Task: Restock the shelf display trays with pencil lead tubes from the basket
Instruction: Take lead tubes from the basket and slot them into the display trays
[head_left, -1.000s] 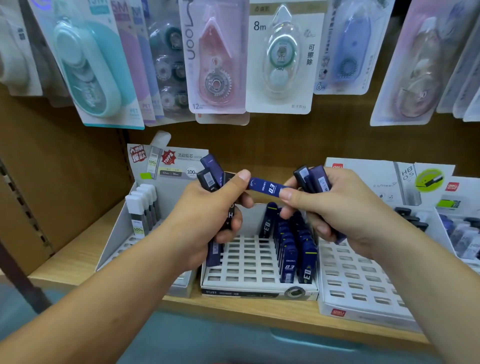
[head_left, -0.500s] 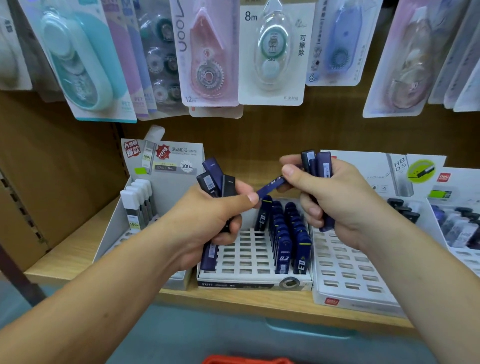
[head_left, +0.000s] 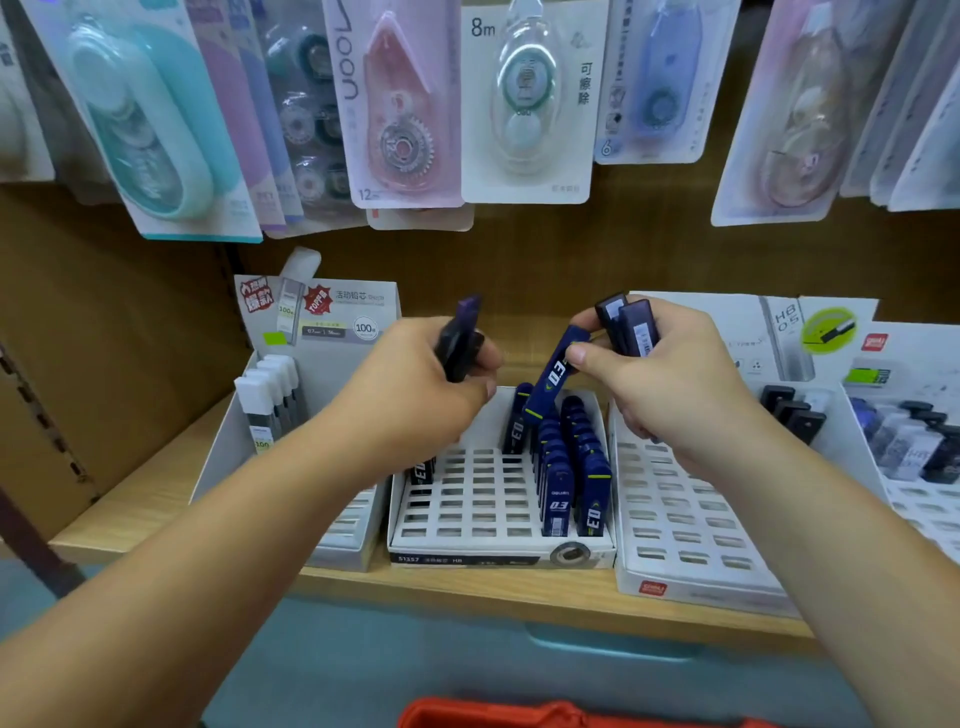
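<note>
I am taking the lead tube (head_left: 553, 376) into my right hand (head_left: 670, 387) alone. A second ago it was lying level between both hands, and now my left hand (head_left: 415, 400) is drawing away to the left and no longer touching it.

My right grip is pinching the tube's upper end between thumb and forefinger, while the other fingers are curling round the spare tubes (head_left: 628, 327) behind it. The tube is now tilting steeply, its lower end pointing down at the back of the middle tray (head_left: 470, 499). That end is hanging just above the lone tube (head_left: 514, 431) standing left of the filled columns (head_left: 571, 467).

My left grip is closing round its own bundle (head_left: 460, 345) of dark tubes, too blurred for me to count.

To my mind the hand-over is done and the slotting is beginning: I am lining the tube up for a free slot beside the lone one. Most of this tray's slots are gaping, so the restocking is far from finished. The red basket (head_left: 493, 716) is showing at the bottom edge, below the shelf (head_left: 135, 504).
</note>
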